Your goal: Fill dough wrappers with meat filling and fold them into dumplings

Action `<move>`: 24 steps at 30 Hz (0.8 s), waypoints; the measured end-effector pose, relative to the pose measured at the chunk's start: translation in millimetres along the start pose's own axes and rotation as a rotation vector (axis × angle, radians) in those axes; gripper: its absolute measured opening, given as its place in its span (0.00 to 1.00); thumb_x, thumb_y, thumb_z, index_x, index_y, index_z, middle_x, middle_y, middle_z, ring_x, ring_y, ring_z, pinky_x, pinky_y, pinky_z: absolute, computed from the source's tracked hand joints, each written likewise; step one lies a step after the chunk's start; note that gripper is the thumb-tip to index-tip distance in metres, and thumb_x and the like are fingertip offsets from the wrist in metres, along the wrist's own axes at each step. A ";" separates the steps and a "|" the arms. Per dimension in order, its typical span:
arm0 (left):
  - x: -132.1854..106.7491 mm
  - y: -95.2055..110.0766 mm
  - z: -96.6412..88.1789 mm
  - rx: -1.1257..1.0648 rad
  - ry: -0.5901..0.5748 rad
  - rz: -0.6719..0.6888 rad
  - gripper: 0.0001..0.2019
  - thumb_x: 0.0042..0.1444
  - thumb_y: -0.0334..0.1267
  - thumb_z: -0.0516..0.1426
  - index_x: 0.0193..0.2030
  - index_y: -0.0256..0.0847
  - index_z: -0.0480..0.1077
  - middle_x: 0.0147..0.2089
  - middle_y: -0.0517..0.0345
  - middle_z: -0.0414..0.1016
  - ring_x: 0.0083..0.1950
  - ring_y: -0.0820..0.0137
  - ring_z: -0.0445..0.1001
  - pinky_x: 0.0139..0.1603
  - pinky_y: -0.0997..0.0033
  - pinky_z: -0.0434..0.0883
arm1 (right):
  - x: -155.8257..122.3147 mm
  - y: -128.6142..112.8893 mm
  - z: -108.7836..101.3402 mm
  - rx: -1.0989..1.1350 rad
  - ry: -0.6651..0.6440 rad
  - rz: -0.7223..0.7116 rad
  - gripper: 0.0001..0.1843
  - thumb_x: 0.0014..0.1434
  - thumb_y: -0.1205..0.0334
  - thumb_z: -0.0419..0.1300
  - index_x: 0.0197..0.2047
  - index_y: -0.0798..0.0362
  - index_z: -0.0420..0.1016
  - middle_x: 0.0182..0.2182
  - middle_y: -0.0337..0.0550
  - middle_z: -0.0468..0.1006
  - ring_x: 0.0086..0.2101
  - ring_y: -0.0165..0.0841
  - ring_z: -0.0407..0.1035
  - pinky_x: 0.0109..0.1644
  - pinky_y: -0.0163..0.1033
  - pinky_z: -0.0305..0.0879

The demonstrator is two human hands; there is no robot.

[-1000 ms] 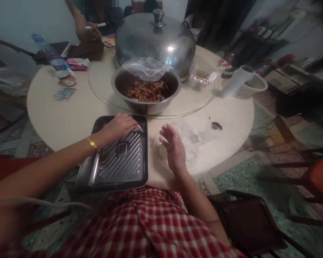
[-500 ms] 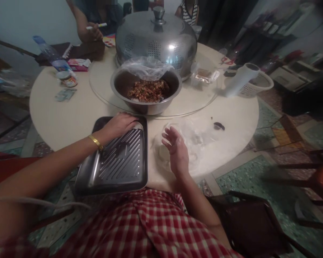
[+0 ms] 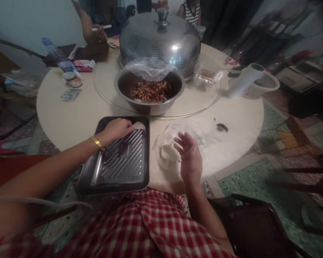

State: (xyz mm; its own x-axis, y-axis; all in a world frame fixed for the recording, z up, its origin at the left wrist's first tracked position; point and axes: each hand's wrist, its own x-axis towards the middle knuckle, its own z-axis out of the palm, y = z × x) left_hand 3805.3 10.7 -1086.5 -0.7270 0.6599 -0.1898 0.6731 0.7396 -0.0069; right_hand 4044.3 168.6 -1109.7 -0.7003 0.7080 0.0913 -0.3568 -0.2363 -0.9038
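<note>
My left hand (image 3: 117,129) is over the far part of a dark ridged baking tray (image 3: 88,179), its fingers curled in. A pale half-moon dumpling (image 3: 139,125) lies in the tray's far right corner, right beside those fingertips. Whether they touch it I cannot tell. My right hand (image 3: 190,157) is raised, fingers apart and holding nothing, by a clear plastic bag (image 3: 183,127). Round pale dough wrappers (image 3: 169,153) rest on the bag, left of that hand. Behind the tray, a metal bowl (image 3: 149,109) contains a brown chopped filling (image 3: 152,91).
Crumpled clear plastic (image 3: 150,68) hangs on the bowl's far rim. Behind stands a domed steel cover (image 3: 161,39). A paper roll (image 3: 249,80) leans by a white basket (image 3: 262,87). At left are a jar (image 3: 72,79) and a bottle (image 3: 56,53). Across the table, a person's hand (image 3: 99,34) holds a marker.
My left hand has drawn back leftward and curled its fingers, uncovering more of the dumpling. My right hand has shifted right, away from the wrappers. The whole view has swung slightly.
</note>
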 end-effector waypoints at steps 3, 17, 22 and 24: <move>-1.6 1.1 -1.4 0.008 -0.013 -0.029 0.19 0.60 0.46 0.48 0.38 0.39 0.78 0.40 0.45 0.82 0.42 0.56 0.79 0.34 0.67 0.65 | -0.2 0.9 -2.4 -0.007 0.003 -0.015 0.20 0.65 0.46 0.54 0.55 0.44 0.73 0.55 0.45 0.77 0.50 0.36 0.75 0.52 0.47 0.73; 1.1 4.1 -3.6 0.015 0.014 -0.028 0.20 0.62 0.44 0.47 0.45 0.41 0.78 0.45 0.47 0.82 0.46 0.56 0.79 0.39 0.66 0.67 | -2.4 -0.9 -13.5 -0.021 0.027 -0.058 0.17 0.66 0.49 0.54 0.54 0.42 0.75 0.54 0.43 0.78 0.49 0.35 0.76 0.52 0.45 0.73; 2.2 5.5 -4.4 0.019 0.057 -0.013 0.21 0.63 0.46 0.47 0.53 0.43 0.75 0.49 0.50 0.81 0.48 0.57 0.78 0.41 0.67 0.68 | -7.2 -3.4 -21.9 -0.097 0.068 -0.105 0.15 0.66 0.52 0.55 0.53 0.41 0.76 0.52 0.41 0.78 0.47 0.33 0.76 0.51 0.43 0.74; 3.7 9.0 -5.2 0.022 0.066 0.002 0.20 0.64 0.44 0.46 0.51 0.42 0.76 0.48 0.49 0.81 0.47 0.58 0.78 0.41 0.66 0.68 | -9.3 -4.1 -25.5 -0.137 0.079 -0.123 0.15 0.66 0.53 0.55 0.53 0.41 0.76 0.52 0.41 0.78 0.47 0.33 0.76 0.51 0.43 0.74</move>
State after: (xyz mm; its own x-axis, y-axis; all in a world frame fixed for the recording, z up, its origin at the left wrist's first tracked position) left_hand 3807.9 20.5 -1082.1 -0.7326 0.6691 -0.1248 0.6767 0.7357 -0.0289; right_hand 4068.1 179.9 -1117.5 -0.6037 0.7774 0.1766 -0.3456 -0.0556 -0.9367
